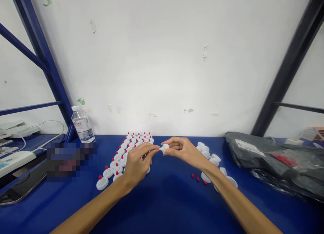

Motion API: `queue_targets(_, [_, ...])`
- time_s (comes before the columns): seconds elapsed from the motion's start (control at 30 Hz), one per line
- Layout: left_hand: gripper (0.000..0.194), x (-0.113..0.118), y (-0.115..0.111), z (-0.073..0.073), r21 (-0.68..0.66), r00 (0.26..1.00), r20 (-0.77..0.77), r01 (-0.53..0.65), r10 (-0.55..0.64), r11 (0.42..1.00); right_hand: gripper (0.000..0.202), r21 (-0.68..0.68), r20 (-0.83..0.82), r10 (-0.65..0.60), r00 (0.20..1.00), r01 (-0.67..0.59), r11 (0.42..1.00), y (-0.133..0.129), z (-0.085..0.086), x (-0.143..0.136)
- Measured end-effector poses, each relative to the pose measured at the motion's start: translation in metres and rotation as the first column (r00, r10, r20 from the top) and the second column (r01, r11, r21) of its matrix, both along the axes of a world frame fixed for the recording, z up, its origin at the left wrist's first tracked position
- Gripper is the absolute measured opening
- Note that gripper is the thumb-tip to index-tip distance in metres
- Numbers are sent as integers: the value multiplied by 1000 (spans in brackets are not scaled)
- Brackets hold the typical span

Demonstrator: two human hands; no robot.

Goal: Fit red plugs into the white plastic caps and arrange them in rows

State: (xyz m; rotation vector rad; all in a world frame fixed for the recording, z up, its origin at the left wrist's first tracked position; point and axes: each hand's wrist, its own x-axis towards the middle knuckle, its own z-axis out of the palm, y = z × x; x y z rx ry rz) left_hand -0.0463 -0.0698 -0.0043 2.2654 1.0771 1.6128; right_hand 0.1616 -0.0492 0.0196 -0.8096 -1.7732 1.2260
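One blue table (162, 207), against a white wall (162, 65). One white nozzle cap (165, 148), above the table: right hand (181, 150) gripping its body, left hand (141, 158) pinched narrow at its tip. One water bottle (83, 125), upright, left.

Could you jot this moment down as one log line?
left hand: at white nozzle tip | right hand: holds white piece | left: red-tipped pieces | right: loose red caps
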Motion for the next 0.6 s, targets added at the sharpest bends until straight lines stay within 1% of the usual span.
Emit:
queue_targets(0.1, [19, 0, 1, 8, -89, 999, -4, 39, -40, 995, 44, -18, -41, 20, 999, -21, 1000, 0, 0, -2])
queue_targets(0.23, [22, -4, 2, 17, -187, 995, -18, 96, -101, 978, 42, -28, -46, 18, 999, -20, 999, -2, 1, -4])
queue_targets(0.33, [21, -8, 3, 23, -199, 992, -60, 92, -106, 976, 41, 2, -20, 30, 999, -30, 1000, -3, 0, -5])
queue_targets(0.4, [19, -11, 3, 30, -176, 987, -125, 80, -103, 981, 42, 31, 22, 31, 999, -32, 999, -2, -1, -6])
queue_targets(0.47, [18, -15, 2, 39, -173, 972, -213, 68, -105, 983, 45, 50, 65, -5, 998, 2, 999, -1, -3, -8])
queue_targets(0.53, [17, -22, -3, 49, -202, 937, -330, 50, -116, 978, 47, 73, 78, -79, 994, 73, 995, 1, -4, -7])
queue_targets(0.6, [16, -31, -12, 58, -241, 877, -464, 10, -125, 971, 47, 94, 60, -168, 984, 162, 982, 3, -4, -5])
